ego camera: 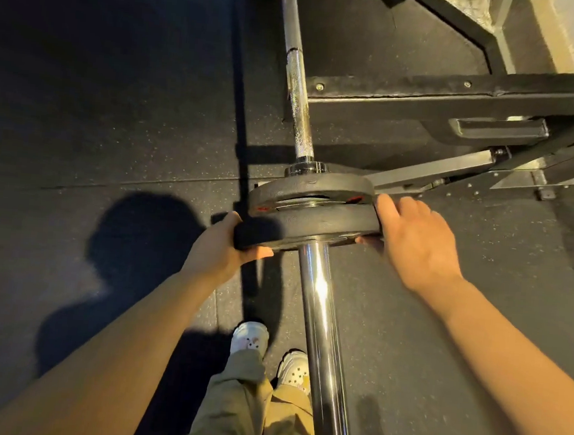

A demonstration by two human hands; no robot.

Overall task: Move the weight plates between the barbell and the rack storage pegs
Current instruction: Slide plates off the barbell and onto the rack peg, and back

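1. Right now both my hands are on the nearer of two black plates threaded on the barbell sleeve (318,322), the shiny tube that runs from between my feet straight away from me toward the rack (460,93).
2. My left hand (223,246) is curled round the left rim of the near plate (312,224), thumb on the face toward me, fingers wrapped out of sight behind the edge.
3. My right hand (414,241) sits on the right rim with fingers fairly straight, fingertips reaching over the edge toward the far plate (312,185); the thumb tucks under the near face. It looks more like a press than a firm clamp.
4. What matters is the axis: the sleeve points at me, and the plate stands across it, so the only free way off is a straight pull toward my body along the tube.
5. My hands sit on opposite sides of the rim, about equally near, so I judge an even pull is possible; uneven force would likely cock the plate and make it bind.
6. A slim gap shows between the two plates, so the near one seems partly free of the far one.
7. No storage pegs are clearly in view.
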